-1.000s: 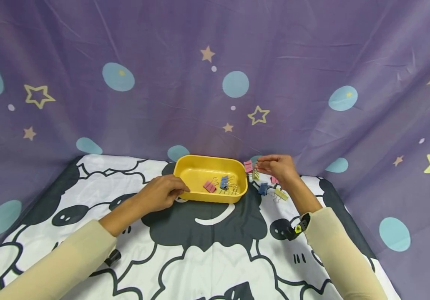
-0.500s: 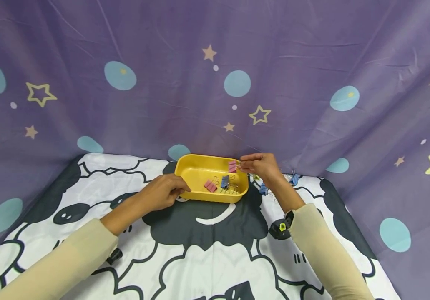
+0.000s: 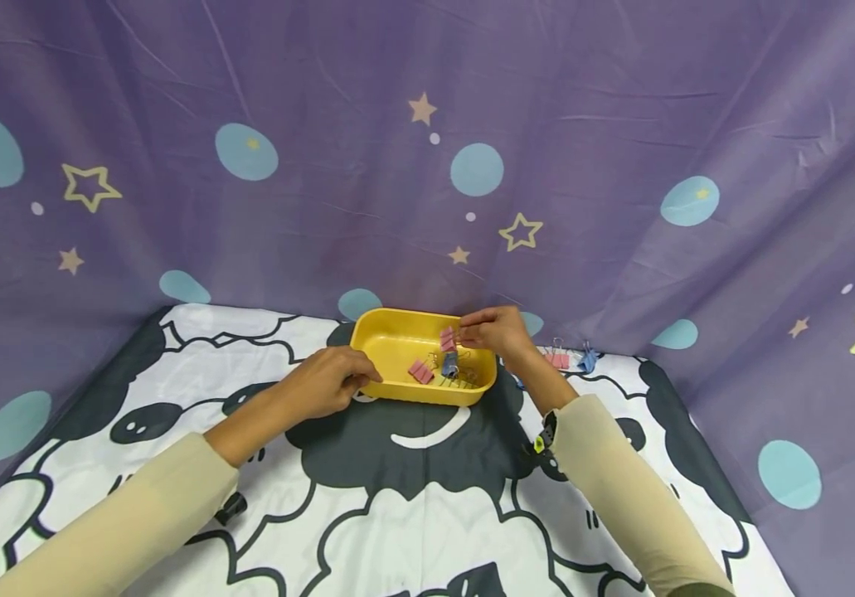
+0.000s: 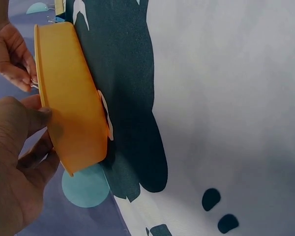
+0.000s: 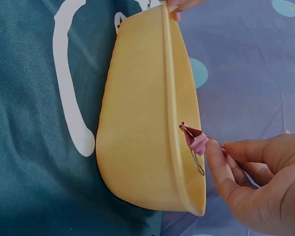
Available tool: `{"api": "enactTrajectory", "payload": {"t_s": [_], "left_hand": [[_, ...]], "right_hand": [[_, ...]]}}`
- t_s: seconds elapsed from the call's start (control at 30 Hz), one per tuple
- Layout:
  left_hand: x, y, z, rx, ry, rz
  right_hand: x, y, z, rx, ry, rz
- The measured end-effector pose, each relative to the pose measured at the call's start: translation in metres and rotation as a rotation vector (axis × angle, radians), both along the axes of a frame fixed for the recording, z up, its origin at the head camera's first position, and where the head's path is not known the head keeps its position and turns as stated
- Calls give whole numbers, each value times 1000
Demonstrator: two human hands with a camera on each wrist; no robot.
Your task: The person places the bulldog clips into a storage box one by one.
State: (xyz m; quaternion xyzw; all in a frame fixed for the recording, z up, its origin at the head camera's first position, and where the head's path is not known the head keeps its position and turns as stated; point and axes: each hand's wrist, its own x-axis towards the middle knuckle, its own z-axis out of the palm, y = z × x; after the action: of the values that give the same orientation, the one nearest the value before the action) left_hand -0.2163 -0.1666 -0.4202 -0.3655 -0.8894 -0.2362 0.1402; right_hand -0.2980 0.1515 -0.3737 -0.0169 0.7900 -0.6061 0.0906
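Note:
A yellow tray stands on the cloth, with a pink binder clip, a blue binder clip and others lying inside it. My left hand grips the tray's near left rim, thumb on the outer wall in the left wrist view. Over the tray's right end, my right hand pinches another pink binder clip by its wire handle. In the right wrist view this clip hangs at the height of the rim, its second handle dangling.
To the right of the tray lie another pink binder clip and a blue binder clip, near the back edge. My right forearm hides part of that area. A purple curtain rises behind the sheep-print cloth.
My right hand has carried the pink binder clip leftward from beside the tray to over its right end. The left hand has kept its grip on the rim.

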Motion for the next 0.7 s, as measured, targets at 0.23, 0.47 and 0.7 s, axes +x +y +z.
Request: {"api": "enactTrajectory", "payload": {"t_s": [0.23, 0.47, 0.7], "left_hand": [[1, 1, 0, 5, 5, -8], [1, 2, 1, 3, 7, -1], [1, 2, 2, 2, 3, -3]], "right_hand": [[-7, -11, -10, -3, 9, 10], [-8, -22, -11, 65, 47, 55], [-8, -21, -14, 161, 90, 43]]}}
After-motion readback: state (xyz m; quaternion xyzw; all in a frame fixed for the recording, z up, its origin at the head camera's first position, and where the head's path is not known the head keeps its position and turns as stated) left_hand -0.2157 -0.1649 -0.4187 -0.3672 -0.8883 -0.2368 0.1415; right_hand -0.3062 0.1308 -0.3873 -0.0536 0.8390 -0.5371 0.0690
